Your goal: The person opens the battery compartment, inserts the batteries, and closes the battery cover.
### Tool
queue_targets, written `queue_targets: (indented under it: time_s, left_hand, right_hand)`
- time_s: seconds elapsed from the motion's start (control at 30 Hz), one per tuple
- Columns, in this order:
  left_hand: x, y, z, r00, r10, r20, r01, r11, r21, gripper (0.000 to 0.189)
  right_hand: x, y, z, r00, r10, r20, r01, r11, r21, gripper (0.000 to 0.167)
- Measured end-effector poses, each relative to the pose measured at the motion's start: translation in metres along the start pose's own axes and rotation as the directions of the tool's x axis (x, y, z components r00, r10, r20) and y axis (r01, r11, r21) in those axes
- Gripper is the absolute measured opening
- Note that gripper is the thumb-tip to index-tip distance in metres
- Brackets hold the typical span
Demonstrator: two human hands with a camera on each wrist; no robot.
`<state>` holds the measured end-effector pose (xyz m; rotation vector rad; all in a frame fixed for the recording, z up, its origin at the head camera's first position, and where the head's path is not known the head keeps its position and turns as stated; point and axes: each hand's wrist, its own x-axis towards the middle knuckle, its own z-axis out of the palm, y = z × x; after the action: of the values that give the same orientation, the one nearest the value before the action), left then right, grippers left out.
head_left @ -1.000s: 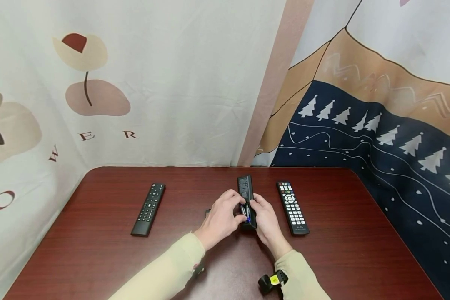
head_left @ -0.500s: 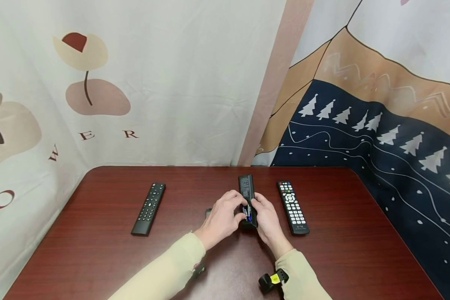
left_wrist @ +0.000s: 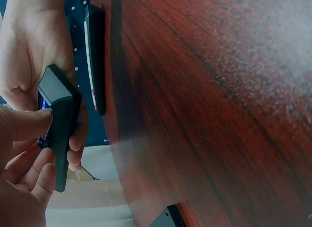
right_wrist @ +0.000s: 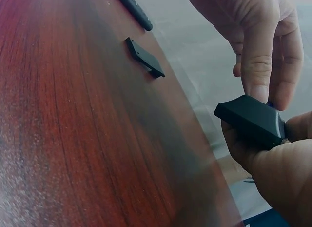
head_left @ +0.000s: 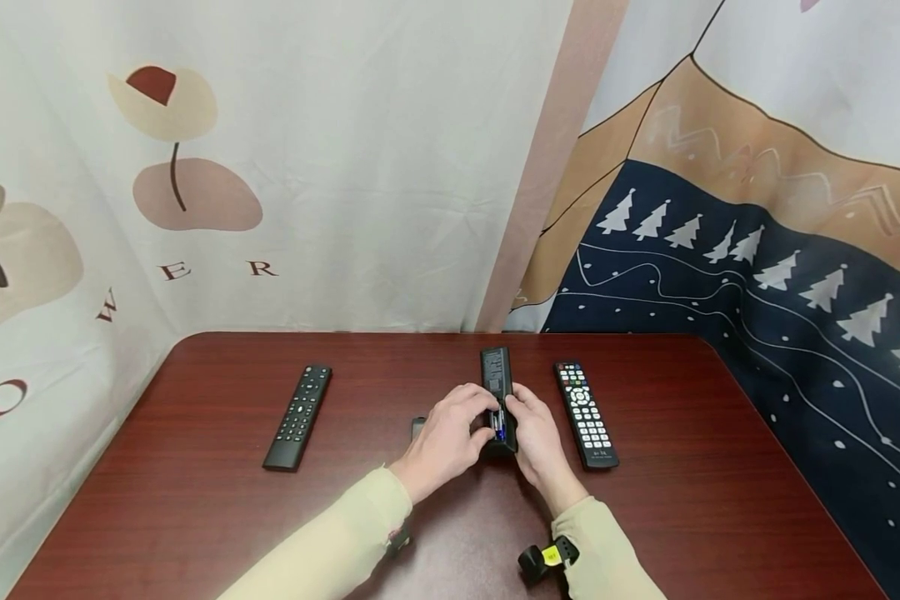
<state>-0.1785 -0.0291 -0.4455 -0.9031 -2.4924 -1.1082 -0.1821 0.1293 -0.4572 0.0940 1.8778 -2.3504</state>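
Observation:
My right hand [head_left: 538,437] holds a black remote control [head_left: 496,371], its back facing up and the battery compartment uncovered. Blue and silver batteries [head_left: 499,427] lie in that compartment. From the other side, my left hand [head_left: 444,435] reaches over, thumb and index finger at the two ends of a battery. In the left wrist view the left thumb [left_wrist: 31,123] touches the blue battery [left_wrist: 44,106]. The right wrist view shows the remote's end in the right palm, hiding most of the batteries. A small black battery cover [right_wrist: 145,58] lies on the table, mostly behind my left hand in the head view.
A black remote [head_left: 297,418] lies face up on the left of the brown table [head_left: 195,500]. Another, with white buttons [head_left: 587,417], lies to the right of my hands. Printed curtains [head_left: 360,167] stand right behind the table's far edge.
Both hands and the remote have shifted slightly to the right. The fingers stay at the battery compartment, and the battery there now sits nearly in line with it.

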Motion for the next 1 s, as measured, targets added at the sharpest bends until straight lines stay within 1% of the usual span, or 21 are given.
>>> queue_targets:
  time_s: [0.2,0.4,0.63,1.0]
  left_hand:
    - [-0.0022,0.0015,-0.0002,1.0,-0.004,0.019,0.004,1.0,0.001,0.03]
    - [-0.0042,0.0016,0.0,1.0,0.004,0.028,-0.003,1.0,-0.022,0.036]
    - [-0.0066,0.0021,0.0018,1.0,0.022,0.015,-0.021,1.0,-0.013,0.044]
    - [-0.0092,0.0022,0.0066,1.0,0.028,-0.003,-0.028,1.0,-0.004,0.047]
  right_hand:
    - [0.001,-0.001,-0.0016,1.0,0.004,-0.006,-0.004,1.0,-0.003,0.038]
    - [0.0008,-0.0028,-0.0028,1.0,0.0,0.004,0.0,1.0,0.0,0.04]
    - [-0.0011,-0.0055,-0.0023,1.0,-0.013,0.009,0.013,1.0,0.013,0.041]
    - [-0.0019,-0.0052,-0.0018,1.0,-0.018,-0.01,0.018,1.0,0.02,0.04]
